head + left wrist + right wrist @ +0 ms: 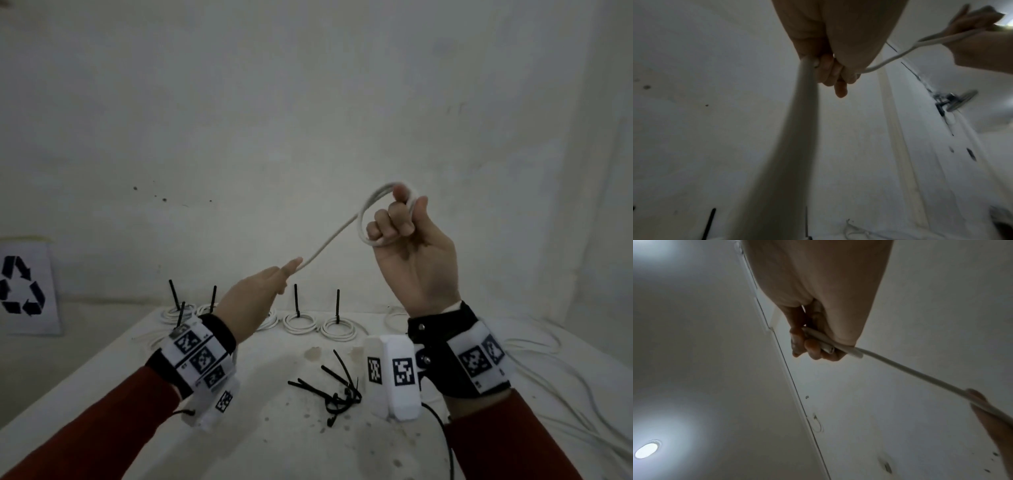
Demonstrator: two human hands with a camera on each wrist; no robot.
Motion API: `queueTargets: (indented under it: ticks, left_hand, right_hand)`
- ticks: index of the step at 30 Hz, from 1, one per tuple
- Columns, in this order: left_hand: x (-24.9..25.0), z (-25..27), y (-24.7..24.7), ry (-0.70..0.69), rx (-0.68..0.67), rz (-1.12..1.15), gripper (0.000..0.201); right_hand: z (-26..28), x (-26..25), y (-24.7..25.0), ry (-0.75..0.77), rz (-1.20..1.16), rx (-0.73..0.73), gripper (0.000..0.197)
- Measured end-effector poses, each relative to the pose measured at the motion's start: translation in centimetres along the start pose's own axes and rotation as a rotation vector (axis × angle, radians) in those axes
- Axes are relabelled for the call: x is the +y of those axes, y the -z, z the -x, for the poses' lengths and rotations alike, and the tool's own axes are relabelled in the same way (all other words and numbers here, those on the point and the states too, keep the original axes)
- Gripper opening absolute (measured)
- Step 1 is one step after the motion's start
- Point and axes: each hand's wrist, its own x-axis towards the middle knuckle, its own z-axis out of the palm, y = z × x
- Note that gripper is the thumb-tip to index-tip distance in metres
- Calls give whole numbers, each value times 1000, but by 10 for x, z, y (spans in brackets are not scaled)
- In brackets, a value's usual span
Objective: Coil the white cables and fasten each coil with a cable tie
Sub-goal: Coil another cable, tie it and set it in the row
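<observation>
Both hands raised, right hand (407,246) palm-up with curled grip, left hand (255,294) lower, fingers pinched.

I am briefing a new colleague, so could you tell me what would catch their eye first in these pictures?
First, the white cable stretched in the air between the raised right hand, which grips a small coil, and the left hand, which pinches the strand lower down. Next, the tied coils with upright black ties along the table's far edge, and the loose cable ties nearer.
</observation>
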Motion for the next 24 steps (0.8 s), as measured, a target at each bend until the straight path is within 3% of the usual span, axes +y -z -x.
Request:
queueTargets:
  ticks: [4,9,12,16,21,24]
  left_hand:
    - [19,10,0,-152,-41,-141,93]
    - [35,8,12,-319,19,-333,82]
    - [42,5,26,-344,42,-366,64]
    - [38,2,47,-358,52,-398,26]
    - [23,2,51,-257,78,-308,25]
    - [27,-2,52,-184,92,-184,40]
  right_hand:
    - [-11,17,17,30,148,80,23]
    - [-15,44,37,17,646,163,17]
    - [-8,54,40,-72,1047,41,13]
    - [7,62,44,-279,1540,-282,16]
    - [20,56,40,-426,1244,-266,47]
    - [24,54,31,-443,1134,-274,55]
